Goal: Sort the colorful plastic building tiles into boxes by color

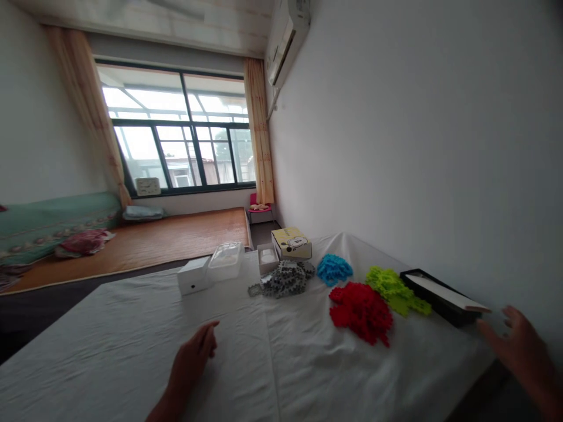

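Where the fingers of the right hand [521, 346] stand wide at the lower right of the frame, the thumb is well parted from the rest and nothing shows between them. Their gap faces the upper left, toward the near end of a black open box [433, 305] with a pale flat slab [451, 296] lying on it. The thumb tip is just beside that end; whether it touches, I cannot tell. Box and slab share one long axis, slanting from upper left down to lower right, so their narrow end points at this hand, and the far end lies beyond reach of the fingers as they stand. The slab's near end juts past the box.

The left hand [196, 351], at the lower left of centre, is much farther from the box, low over the desk [240, 375] with its white cloth. Its fingers are narrow, loosely bent together; the palm is hidden, so I cannot tell if they hold anything.

Outward from the box, a lime-green pile [391, 287] lies just beside its left side, then come a red pile [363, 310], a blue pile [334, 268] and, nearer the frame's middle, a grey pile [288, 278].
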The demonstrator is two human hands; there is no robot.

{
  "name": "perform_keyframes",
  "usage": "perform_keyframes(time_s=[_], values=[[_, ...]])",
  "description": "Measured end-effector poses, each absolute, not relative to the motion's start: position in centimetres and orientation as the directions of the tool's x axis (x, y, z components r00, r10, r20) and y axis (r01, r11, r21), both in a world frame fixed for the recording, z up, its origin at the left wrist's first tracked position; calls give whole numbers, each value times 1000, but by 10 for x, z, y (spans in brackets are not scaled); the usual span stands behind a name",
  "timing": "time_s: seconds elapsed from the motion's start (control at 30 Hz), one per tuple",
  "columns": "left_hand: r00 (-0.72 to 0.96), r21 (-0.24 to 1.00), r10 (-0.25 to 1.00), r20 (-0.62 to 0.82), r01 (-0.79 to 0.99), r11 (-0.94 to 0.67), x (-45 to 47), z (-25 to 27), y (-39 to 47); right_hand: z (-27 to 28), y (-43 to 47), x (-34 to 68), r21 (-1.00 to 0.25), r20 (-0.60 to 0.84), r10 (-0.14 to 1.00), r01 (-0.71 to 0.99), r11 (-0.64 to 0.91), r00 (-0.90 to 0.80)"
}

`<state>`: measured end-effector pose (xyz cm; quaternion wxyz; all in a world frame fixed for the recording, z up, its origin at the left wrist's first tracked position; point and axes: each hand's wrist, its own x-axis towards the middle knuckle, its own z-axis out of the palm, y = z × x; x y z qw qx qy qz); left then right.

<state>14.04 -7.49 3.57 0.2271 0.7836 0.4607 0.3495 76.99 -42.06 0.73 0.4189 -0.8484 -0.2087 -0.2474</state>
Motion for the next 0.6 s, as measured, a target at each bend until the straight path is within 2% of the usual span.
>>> perform_keyframes(time_s=[0.13, 0.2, 0.3, 0.37, 0.47, 0.53, 0.6], values=[[436, 690, 876, 206, 570, -446, 161, 60, -93, 15, -408, 725, -615, 586, 279, 641, -458, 761], [517, 642, 835, 187, 579, -502, 174, 71, -102, 27, -388, 691, -614, 598, 369, 703, -359, 711], [549, 599, 811, 203, 585, -546, 190, 75, -106, 48, -343, 629, -550, 613, 530, 798, -246, 586], [512, 622, 829, 224, 580, -526, 196, 69, -103, 62, -308, 581, -475, 629, 646, 872, -122, 433], [427, 684, 861, 276, 542, -488, 195, 51, -95, 75, -254, 511, -355, 586, 804, 924, 146, 98], [386, 698, 868, 312, 527, -485, 188, 40, -90, 81, -217, 472, -287, 527, 847, 923, 256, -71], [369, 685, 865, 340, 533, -497, 180, 32, -87, 85, -177, 445, -219, 470, 866, 928, 300, -169]])
